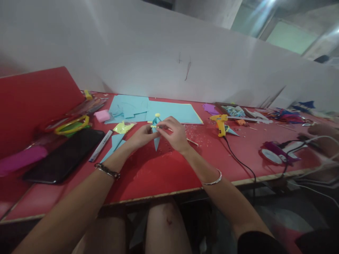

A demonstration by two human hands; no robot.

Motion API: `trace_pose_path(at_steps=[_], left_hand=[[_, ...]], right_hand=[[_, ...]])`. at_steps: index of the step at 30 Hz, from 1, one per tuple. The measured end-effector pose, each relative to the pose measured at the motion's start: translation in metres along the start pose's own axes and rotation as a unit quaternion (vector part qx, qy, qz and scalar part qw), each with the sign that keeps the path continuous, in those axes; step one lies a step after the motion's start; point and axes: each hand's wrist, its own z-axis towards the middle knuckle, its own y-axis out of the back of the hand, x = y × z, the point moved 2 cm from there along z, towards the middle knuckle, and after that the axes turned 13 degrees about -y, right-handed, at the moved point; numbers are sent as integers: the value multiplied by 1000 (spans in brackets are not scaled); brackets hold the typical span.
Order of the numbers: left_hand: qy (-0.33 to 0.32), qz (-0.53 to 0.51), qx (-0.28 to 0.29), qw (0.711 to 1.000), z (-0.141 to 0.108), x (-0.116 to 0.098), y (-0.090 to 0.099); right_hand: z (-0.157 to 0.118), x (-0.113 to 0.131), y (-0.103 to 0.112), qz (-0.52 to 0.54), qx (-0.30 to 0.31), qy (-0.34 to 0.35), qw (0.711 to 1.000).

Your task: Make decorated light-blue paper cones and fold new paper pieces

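Observation:
A small light-blue paper cone (156,143) points downward between my hands, above the red table. A yellow ball (157,115) tops it, and a beaded-looking yellow trim (154,126) runs across its upper part. My left hand (141,135) grips the cone from the left, fingers closed around its side. From the right, the thumb and finger of my right hand (174,133) are pinched together at the trim; fine detail between the fingertips is too small to make out. A thin wooden stick (192,142) lies beside my right hand.
Light-blue paper sheets (172,111) lie behind my hands. Leftward are a yellow packet (124,127), a white marker (100,146) and a black phone-like slab (66,155). A yellow glue gun (219,124) with its black cord, a tray (234,111) and a purple device (278,152) are to the right.

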Motion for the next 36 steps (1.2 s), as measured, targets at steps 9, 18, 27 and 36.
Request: trace_pose_path(at_steps=[9, 18, 27, 36], left_hand=[[0, 7, 15, 1000, 0, -1, 0], [-9, 35, 22, 999, 0, -3, -2], [-24, 28, 18, 999, 1, -2, -2], [-13, -3, 11, 1000, 0, -1, -3]], right_hand=[[0, 0, 0, 15, -1, -23, 1000], [0, 1, 0, -5, 7, -4, 1000], [-1, 3, 1, -9, -5, 5, 1000], [-1, 1, 1, 27, -23, -22, 999]])
